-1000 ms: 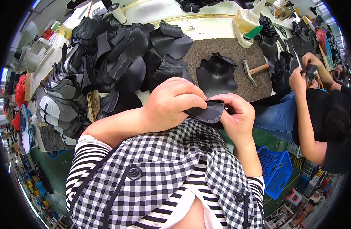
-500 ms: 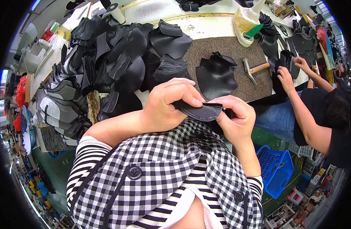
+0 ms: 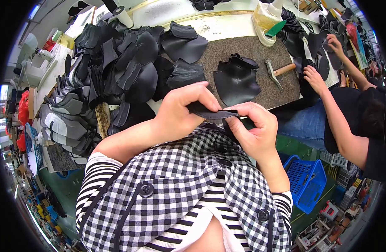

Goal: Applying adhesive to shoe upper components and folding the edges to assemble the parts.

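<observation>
Between both hands, in front of my chest, is a black leather piece (image 3: 213, 114) with a folded edge. My left hand (image 3: 182, 110) pinches its left part, thumb hidden behind the fingers. On the other end, my right hand (image 3: 255, 129) grips the edge between thumb and forefinger. Part of the piece hangs down by the right thumb. Just beyond my hands, a small stack of black leather pieces (image 3: 237, 84) lies on a brown textured board (image 3: 281, 96). A hammer (image 3: 281, 72) with a wooden handle rests on the board to the right.
Heaped black pieces (image 3: 142, 82) cover the table's left side, beside stacked grey pieces (image 3: 62, 122). A glue container (image 3: 264, 21) with a green-bladed tool (image 3: 277, 28) stands at the back. At right, a co-worker's arm (image 3: 340, 113) reaches over black pieces. A blue basket (image 3: 306, 185) sits on the floor.
The leather piece has tilted, so its broad face now shows less and its edge more. Both hands have shifted slightly left. The co-worker's far hand has moved up and away.
</observation>
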`<state>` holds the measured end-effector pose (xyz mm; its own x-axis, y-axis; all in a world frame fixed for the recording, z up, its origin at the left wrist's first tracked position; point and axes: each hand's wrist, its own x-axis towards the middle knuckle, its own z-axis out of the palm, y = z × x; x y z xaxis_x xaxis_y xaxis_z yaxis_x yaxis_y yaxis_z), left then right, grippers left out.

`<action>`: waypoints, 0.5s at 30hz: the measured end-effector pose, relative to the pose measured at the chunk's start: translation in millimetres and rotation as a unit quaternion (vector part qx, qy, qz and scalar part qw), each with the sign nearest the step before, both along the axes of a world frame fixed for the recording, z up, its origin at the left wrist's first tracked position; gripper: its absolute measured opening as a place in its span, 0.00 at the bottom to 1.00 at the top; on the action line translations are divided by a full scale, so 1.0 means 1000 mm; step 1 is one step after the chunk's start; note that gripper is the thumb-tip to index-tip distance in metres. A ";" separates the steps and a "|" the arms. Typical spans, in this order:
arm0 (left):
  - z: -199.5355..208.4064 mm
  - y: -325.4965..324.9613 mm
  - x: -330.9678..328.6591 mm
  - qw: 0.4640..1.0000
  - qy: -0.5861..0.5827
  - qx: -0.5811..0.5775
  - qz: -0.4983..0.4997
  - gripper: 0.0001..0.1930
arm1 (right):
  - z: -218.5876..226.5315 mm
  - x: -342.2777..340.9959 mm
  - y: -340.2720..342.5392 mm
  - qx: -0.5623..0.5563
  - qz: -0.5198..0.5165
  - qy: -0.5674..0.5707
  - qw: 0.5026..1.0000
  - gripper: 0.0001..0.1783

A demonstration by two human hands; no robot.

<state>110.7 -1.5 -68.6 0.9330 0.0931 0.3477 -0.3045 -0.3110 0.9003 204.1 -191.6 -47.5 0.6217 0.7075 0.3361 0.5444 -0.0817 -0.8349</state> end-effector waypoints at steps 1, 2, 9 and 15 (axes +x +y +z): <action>0.003 0.000 0.000 0.995 -0.004 0.098 0.015 0.11 | 0.001 -0.001 0.001 -0.015 -0.005 -0.022 1.000 0.08; 0.007 -0.001 0.000 0.995 -0.004 0.098 0.013 0.11 | 0.002 -0.001 0.002 -0.016 -0.006 -0.022 1.000 0.08; 0.003 -0.008 -0.003 0.995 0.038 -0.094 0.013 0.08 | 0.002 -0.003 0.001 0.000 -0.021 -0.068 0.997 0.10; -0.004 -0.012 -0.006 0.981 0.083 -0.177 0.007 0.07 | 0.005 -0.001 0.002 -0.009 -0.004 -0.057 0.998 0.11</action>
